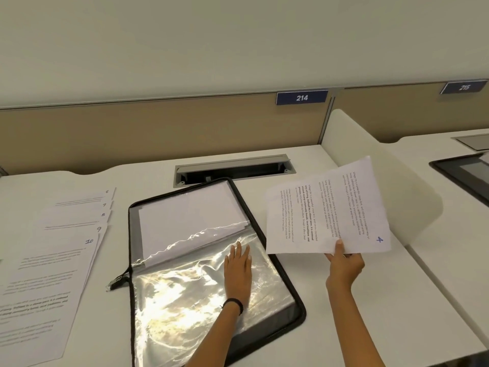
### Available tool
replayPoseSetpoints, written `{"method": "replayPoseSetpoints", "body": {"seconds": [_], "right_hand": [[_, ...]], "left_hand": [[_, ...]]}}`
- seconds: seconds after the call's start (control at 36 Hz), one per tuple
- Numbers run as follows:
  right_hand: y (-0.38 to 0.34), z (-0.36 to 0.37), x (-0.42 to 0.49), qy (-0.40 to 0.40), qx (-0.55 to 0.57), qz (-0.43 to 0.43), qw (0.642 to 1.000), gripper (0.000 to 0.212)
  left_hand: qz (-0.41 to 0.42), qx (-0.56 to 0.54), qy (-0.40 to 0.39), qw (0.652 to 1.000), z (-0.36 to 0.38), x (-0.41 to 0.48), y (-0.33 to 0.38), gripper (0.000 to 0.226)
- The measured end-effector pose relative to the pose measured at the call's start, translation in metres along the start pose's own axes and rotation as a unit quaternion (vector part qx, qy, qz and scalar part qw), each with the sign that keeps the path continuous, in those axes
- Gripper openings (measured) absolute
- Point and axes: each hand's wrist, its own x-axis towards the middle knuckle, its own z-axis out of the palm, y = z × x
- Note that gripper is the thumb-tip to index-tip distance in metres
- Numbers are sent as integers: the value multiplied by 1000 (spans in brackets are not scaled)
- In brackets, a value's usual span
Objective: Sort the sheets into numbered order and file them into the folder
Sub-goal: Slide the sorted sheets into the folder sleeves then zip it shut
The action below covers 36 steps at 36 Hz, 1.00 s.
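A black-edged zip folder (296, 300) with a clear plastic cover lies on the white desk, with white sheets (190, 213) inside its upper half. My left hand (238, 271) rests flat on the shiny plastic, fingers apart, a black band at the wrist. To the right, my right hand (344, 263) pinches the lower edge of a printed sheet marked 4 (328, 207) and holds it in the air beside the folder. A fanned row of sheets marked 6, 7, 8, 9 and 10 (53, 255) lies to the left of the folder.
A grey cable hatch (232, 168) is sunk into the desk behind the folder. A beige partition with a plate reading 214 (302, 97) stands at the back. A white divider (383, 165) separates the neighbouring desk, where a dark tablet-like object (465, 176) lies.
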Motion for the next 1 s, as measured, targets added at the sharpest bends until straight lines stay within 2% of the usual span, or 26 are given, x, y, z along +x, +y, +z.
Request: {"method": "replayPoseSetpoints", "body": {"seconds": [0.03,0.08,0.28,0.33,0.64,0.69,0.75,0.83,0.89,0.92,1.0], "right_hand": [[1,1,0,1,3,1,1000,42],[2,2,1,5,3,-2,1000,42],[13,5,-1,2,9,5,1000,42],[22,12,1,-28,3,21,999,42],[34,3,9,-83,-28,43,995,40],[35,-2,15,-94,-34,42,994,40],[36,-8,19,-98,-45,48,993,39],[35,-18,25,-104,-58,48,992,40],[35,-24,29,-108,-59,43,991,40],[35,-27,31,-110,-62,41,991,39],[36,-33,36,-109,-82,51,989,37]], "left_hand": [[-11,-18,-4,1000,-1,1,1,47],[-19,-48,-12,999,-3,3,4,40],[-30,-84,-39,995,-4,4,10,40],[-46,-85,-23,995,-6,5,8,40],[-40,-66,-18,997,-8,6,6,42],[-32,-60,-17,998,-8,4,6,46],[-19,-55,-18,998,-8,1,7,65],[-5,-25,-13,1000,-4,0,5,75],[11,10,-7,1000,-4,-1,4,96],[19,32,-5,999,-4,-1,4,98],[48,88,-20,995,-5,0,8,86]]}}
